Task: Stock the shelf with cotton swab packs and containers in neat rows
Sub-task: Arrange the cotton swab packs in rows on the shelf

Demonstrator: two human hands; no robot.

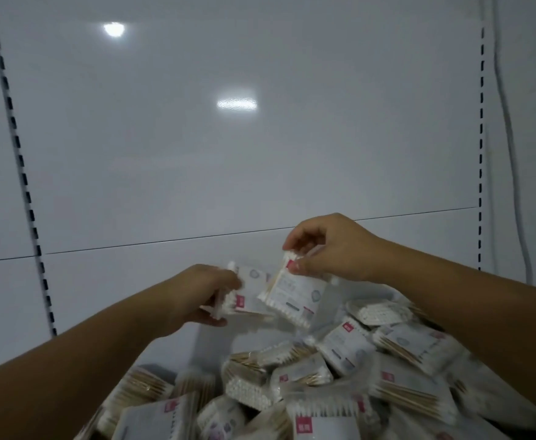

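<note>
The pile of swab packs (339,376) runs off the bottom edge, its print blurred

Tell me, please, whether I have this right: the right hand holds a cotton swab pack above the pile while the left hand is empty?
Not quite. The head view shows the left hand is not empty: it grips the left cotton swab pack. The right hand does hold the right cotton swab pack above the pile of packs.
</note>
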